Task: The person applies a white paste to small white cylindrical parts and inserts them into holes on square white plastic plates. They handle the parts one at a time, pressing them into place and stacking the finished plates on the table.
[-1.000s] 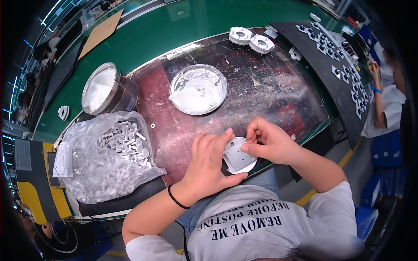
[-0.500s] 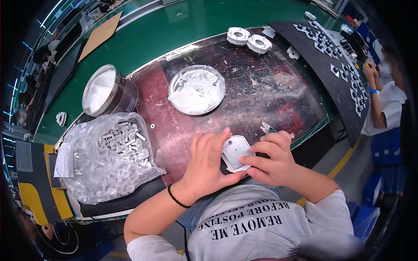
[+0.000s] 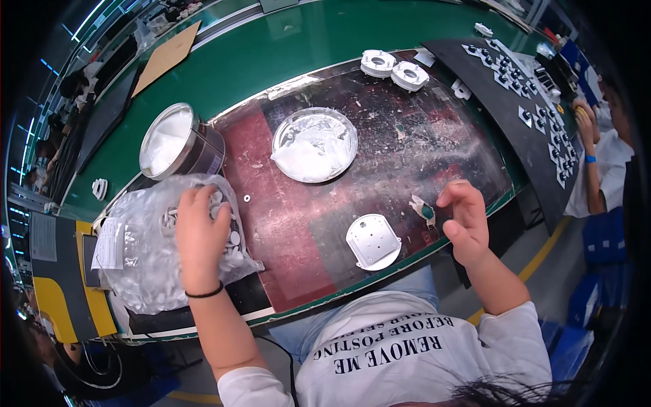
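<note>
My left hand [image 3: 201,234] reaches over a clear plastic bag [image 3: 146,271] on the left, its fingers apart and the tips at the bag's mouth among grey plastic pegs [image 3: 234,239] with round flat heads. The hand hides part of the pegs. In front of me a white rounded plate [image 3: 374,243] with small holes lies flat near the table's front edge, touched by neither hand. To its right my right hand [image 3: 469,220] hovers above the table edge, thumb and fingers parted, holding nothing.
A foil-lined dish of white paste [image 3: 315,157] stands mid-table, with an open tin [image 3: 166,144] to its left. Two white round housings [image 3: 409,76] sit at the back. A black board [image 3: 515,102] with small parts lies right, beside a co-worker's arm [image 3: 591,159].
Both hands have let go of the white plate, which now lies on the table. My left hand has moved left to the bag; my right has drawn off to the right.
</note>
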A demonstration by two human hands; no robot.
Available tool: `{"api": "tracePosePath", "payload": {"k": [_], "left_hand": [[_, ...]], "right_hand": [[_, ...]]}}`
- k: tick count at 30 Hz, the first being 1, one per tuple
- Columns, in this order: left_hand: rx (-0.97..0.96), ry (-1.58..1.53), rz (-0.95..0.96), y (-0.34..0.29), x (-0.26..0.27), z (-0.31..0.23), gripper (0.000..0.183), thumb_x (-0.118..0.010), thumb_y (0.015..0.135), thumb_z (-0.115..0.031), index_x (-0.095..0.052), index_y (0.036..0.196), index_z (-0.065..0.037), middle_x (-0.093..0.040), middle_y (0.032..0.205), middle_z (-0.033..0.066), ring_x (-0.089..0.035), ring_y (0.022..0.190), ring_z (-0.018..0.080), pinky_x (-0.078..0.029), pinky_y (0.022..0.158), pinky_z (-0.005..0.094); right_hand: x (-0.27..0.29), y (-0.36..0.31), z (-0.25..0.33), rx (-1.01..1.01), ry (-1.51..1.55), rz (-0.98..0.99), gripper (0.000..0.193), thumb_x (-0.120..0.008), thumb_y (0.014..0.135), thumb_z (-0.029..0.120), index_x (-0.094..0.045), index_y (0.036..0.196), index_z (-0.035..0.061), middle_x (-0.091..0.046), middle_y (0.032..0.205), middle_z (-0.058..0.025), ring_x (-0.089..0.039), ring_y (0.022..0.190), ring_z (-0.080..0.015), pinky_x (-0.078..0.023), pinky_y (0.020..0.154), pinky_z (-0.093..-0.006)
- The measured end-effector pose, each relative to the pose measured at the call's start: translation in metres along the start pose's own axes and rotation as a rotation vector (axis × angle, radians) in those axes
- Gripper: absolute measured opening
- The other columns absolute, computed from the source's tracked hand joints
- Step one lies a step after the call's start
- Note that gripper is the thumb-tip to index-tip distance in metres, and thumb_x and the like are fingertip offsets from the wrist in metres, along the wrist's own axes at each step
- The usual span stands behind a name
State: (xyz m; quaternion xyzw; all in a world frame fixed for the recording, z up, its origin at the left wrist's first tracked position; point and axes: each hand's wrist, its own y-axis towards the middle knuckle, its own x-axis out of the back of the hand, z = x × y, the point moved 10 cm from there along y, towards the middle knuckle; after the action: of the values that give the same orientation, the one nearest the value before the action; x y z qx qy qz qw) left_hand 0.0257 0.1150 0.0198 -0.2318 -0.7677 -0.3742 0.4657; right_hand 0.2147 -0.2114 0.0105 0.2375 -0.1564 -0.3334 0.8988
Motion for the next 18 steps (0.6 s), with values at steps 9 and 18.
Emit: {"api": "tracePosePath", "payload": {"k": [9, 18], "left_hand": [[0.095, 0.170, 0.062, 0.004, -0.013, 0.005, 0.014, -0.065, 0.077, -0.015, -0.064, 0.087, -0.005, -0.061, 0.091, 0.0134, -0.060, 0.082, 0.0339, -0.048, 0.070, 0.0435], [0.104, -0.003, -0.153, -0.001, 0.030, 0.002, 0.008, -0.061, 0.077, -0.013, -0.066, 0.079, -0.007, -0.064, 0.072, 0.0074, -0.061, 0.076, 0.0254, -0.041, 0.079, 0.0397]], "right_hand": [[-0.003, 0.007, -0.008, -0.042, 0.038, -0.037, 0.033, -0.058, 0.082, 0.006, -0.051, 0.114, -0.0004, -0.052, 0.097, -0.0092, -0.047, 0.091, -0.0169, -0.036, 0.086, -0.0322], [0.009, 0.023, 0.021, 0.080, -0.089, -0.085, 0.016, -0.054, 0.083, 0.004, -0.056, 0.099, 0.0021, -0.054, 0.088, -0.0084, -0.047, 0.087, -0.0184, -0.039, 0.080, -0.0313]]}}
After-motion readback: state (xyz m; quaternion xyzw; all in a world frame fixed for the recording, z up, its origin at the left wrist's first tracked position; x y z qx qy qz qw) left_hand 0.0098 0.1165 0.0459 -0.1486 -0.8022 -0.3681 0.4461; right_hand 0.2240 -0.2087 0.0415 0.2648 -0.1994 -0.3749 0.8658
